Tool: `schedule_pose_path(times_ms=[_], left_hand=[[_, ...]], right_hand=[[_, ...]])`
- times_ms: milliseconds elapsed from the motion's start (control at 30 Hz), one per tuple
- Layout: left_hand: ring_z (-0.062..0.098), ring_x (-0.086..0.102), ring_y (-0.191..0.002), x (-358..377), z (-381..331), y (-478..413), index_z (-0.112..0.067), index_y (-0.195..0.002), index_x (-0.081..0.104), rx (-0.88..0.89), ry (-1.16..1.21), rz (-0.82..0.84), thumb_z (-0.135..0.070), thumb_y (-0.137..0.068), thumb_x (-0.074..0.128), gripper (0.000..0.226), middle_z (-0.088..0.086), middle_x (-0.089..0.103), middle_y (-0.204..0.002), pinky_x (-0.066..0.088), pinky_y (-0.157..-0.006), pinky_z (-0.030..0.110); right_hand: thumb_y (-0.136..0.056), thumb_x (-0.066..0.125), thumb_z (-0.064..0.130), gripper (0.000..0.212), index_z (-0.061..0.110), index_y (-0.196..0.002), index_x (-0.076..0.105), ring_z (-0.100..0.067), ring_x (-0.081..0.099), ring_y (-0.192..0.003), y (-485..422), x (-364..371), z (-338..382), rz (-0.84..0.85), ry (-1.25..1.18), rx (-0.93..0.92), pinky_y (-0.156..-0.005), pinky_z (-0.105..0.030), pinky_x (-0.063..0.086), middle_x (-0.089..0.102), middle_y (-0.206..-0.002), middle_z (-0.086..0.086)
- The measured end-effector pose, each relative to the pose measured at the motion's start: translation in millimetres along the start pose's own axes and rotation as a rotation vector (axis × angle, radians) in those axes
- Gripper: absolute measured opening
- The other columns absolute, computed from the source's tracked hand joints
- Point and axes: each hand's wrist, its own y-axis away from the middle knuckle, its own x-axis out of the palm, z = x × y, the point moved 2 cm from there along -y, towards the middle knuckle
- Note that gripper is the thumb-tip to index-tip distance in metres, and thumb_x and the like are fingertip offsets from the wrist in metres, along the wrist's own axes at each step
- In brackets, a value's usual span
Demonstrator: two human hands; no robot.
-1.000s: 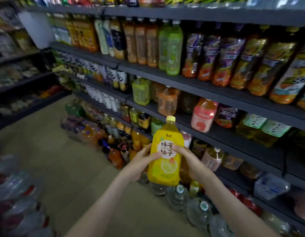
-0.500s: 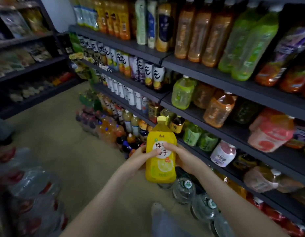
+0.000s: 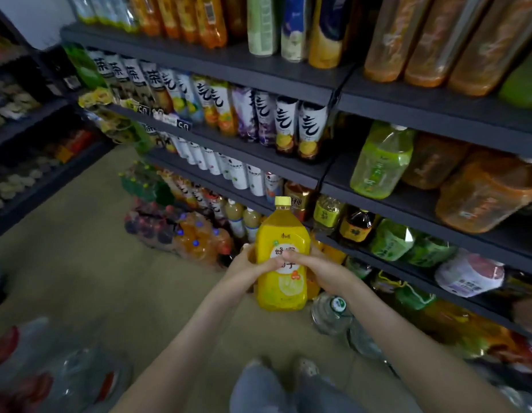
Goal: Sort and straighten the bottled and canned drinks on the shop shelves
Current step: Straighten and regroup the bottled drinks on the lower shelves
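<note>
The left hand (image 3: 248, 269) and right hand (image 3: 321, 271) hide part of the label on the yellow bottle (image 3: 281, 293). Top-shelf bottles (image 3: 291, 25) above them are cropped; plastic bottles (image 3: 35, 368) below-left are blurred.

A large yellow bottle (image 3: 281, 263) with a yellow cap and a round white label is held upright in the near middle of the scene. The left hand (image 3: 253, 268) and right hand (image 3: 318, 271) grip its waist from either side, label facing the person. Beyond it on the dark shelves (image 3: 288, 76), a row of slim white-labelled bottles (image 3: 259, 117) stands to the left. To the right, a pale green bottle (image 3: 381, 162) sits at the shelf's front edge, with squat orange bottles (image 3: 482, 192) just beside it.
</note>
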Motion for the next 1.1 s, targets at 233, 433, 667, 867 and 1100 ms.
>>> schedule_pose_path(times_ms=[233,433,667,867,1100], left_hand=[[0.002,0.064,-0.097,6,-2,-90,-0.026,-0.125,0.050,-0.009,-0.249,0.383,-0.039,-0.071,0.081,0.063,-0.010,0.066,-0.113,0.054,-0.079,0.019],[0.004,0.053,-0.116,41,25,-157,-0.034,-0.129,0.052,0.203,-0.498,0.429,-0.076,-0.073,0.054,0.070,-0.014,0.060,-0.124,0.042,-0.102,0.027],[0.009,0.055,-0.106,97,80,-243,-0.019,-0.126,0.052,0.904,-0.575,-0.039,-0.024,-0.090,0.063,0.038,-0.006,0.055,-0.114,0.045,-0.090,0.018],[0.014,0.043,-0.113,136,117,-304,-0.011,-0.129,0.045,1.306,-0.438,-0.315,-0.031,-0.086,0.061,0.051,0.009,0.046,-0.120,0.028,-0.097,0.004],[0.029,0.036,-0.117,158,138,-349,-0.006,-0.134,0.034,1.391,-0.330,-0.571,-0.024,-0.077,0.074,0.073,0.023,0.036,-0.128,0.039,-0.101,0.036]], right_hand=[[-0.069,0.082,0.026,0.048,0.012,-0.112,0.065,-0.021,0.071,-0.094,-30,-25,-33,-0.411,-0.189,-0.135,-0.072,-0.032,0.056,0.073,-0.104,-0.008],[-0.065,0.084,0.023,0.058,0.009,-0.116,0.060,-0.029,0.071,-0.091,-37,-78,-83,-0.756,-0.335,-0.296,-0.072,-0.041,0.058,0.073,-0.100,-0.011],[-0.031,0.088,0.057,0.095,0.016,-0.112,0.061,-0.020,0.072,-0.083,-45,-168,-136,-1.095,-0.218,-0.653,-0.067,-0.036,0.058,0.075,-0.093,-0.002],[-0.024,0.085,0.068,0.106,0.016,-0.112,0.059,-0.012,0.072,-0.075,-75,-216,-175,-1.137,-0.174,-0.959,-0.055,-0.025,0.056,0.074,-0.084,0.006],[-0.040,0.083,0.055,0.085,0.017,-0.113,0.062,-0.023,0.072,-0.087,-106,-248,-212,-1.071,-0.018,-1.037,-0.068,-0.039,0.059,0.074,-0.098,-0.005]])
